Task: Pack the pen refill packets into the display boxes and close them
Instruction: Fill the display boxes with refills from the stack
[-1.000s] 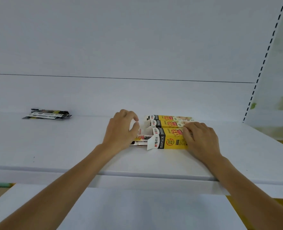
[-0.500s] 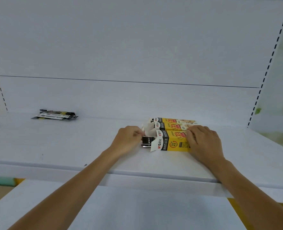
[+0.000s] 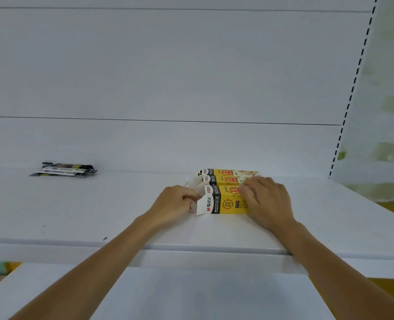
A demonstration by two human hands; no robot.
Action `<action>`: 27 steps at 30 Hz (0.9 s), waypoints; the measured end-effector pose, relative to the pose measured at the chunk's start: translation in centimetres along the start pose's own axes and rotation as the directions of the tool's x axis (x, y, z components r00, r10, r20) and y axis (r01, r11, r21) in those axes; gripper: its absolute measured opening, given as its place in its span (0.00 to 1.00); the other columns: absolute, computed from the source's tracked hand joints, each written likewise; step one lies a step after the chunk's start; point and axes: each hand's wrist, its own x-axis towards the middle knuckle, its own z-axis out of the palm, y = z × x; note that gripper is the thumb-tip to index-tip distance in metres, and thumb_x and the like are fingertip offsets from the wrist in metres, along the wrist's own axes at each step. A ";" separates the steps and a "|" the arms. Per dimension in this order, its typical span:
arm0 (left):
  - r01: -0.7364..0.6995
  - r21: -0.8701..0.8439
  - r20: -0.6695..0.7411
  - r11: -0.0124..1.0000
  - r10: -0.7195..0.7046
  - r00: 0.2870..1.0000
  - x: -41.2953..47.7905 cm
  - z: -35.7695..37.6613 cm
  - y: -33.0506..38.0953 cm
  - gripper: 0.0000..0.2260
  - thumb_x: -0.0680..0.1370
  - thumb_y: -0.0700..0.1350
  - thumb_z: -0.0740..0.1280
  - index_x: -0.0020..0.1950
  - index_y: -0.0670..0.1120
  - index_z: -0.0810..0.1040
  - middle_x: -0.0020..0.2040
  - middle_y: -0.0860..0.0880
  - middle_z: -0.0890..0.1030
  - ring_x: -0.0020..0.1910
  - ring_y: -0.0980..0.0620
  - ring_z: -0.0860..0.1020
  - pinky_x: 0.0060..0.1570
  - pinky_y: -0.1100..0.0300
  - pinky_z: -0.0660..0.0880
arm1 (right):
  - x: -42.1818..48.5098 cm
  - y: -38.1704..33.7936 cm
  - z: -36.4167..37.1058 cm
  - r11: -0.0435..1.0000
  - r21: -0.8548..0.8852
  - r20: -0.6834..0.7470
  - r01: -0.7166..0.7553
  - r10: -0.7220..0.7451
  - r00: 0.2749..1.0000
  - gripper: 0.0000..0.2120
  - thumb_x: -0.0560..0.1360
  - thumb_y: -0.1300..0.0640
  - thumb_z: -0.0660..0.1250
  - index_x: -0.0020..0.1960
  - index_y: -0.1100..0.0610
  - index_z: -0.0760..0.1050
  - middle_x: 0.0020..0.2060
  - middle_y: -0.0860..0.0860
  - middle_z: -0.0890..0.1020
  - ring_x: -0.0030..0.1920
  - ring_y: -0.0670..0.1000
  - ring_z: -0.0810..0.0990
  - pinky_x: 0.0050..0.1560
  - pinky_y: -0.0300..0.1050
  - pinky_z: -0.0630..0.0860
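A: Entry, widest first. White shelf (image 3: 75, 215), white back panel behind it. Three yellow display boxes (image 3: 228, 202) lie side by side right of centre, long sides touching, open ends facing left. A small pile of pen refill packets (image 3: 64, 170) sits well apart at the far left, against the back panel.

B: Hands?

A: Right hand (image 3: 266, 202) lies flat over the right part of the nearest box, fingers spread, pressing it down to the shelf. Left hand (image 3: 176, 203) is curled up against that box's open left end, beside its white flap (image 3: 203, 204). Fingertips bunched together; whether they pinch anything I cannot tell, the knuckles hide it.

B: Change against the two earlier frames?

A: A second ago a packet end stuck out of the box mouth. Half a second ago only its dark tip showed. Now no packet shows at the mouth, and the left hand has closed right up to the opening. Right hand has kept its place throughout.

B: Reading?

A: Judgement only: the packet looks fully seated, so the loading step on the nearest box is about done. The flap stands open, so closing is not yet done.

B: Remaining?

A: The far-left pile is unpacked. The middle box also seems to show an open flap.
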 end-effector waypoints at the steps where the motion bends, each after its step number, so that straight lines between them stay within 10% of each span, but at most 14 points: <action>1: -0.010 0.040 0.033 0.999 0.009 0.999 -0.2 0.3 0.1 0.17 0.75 0.34 0.56 0.51 0.47 0.83 0.50 0.48 0.81 0.48 0.51 0.76 0.40 0.67 0.67 | 0.0 -0.1 0.0 1.000 -0.009 0.016 0.007 -0.007 1.000 0.36 0.68 0.35 0.38 0.58 0.50 0.76 0.61 0.46 0.76 0.64 0.49 0.70 0.60 0.48 0.63; 10: 0.063 0.195 -0.057 0.979 -0.053 0.997 -3.1 -2.6 -2.3 0.10 0.77 0.41 0.60 0.51 0.49 0.81 0.53 0.51 0.78 0.54 0.52 0.75 0.54 0.61 0.69 | -0.1 -1.3 -0.4 0.997 -0.078 -0.117 -0.009 -0.001 0.993 0.24 0.71 0.47 0.51 0.54 0.57 0.80 0.58 0.53 0.80 0.62 0.56 0.73 0.65 0.65 0.60; 27: 0.455 0.203 -0.426 0.867 -0.340 0.838 -14.5 -18.6 -15.6 0.14 0.76 0.39 0.63 0.61 0.47 0.76 0.60 0.48 0.77 0.57 0.51 0.74 0.55 0.63 0.66 | 7.8 -31.3 1.8 0.806 0.314 0.002 0.502 -0.529 0.848 0.26 0.75 0.62 0.59 0.72 0.56 0.61 0.69 0.52 0.67 0.66 0.54 0.66 0.61 0.48 0.65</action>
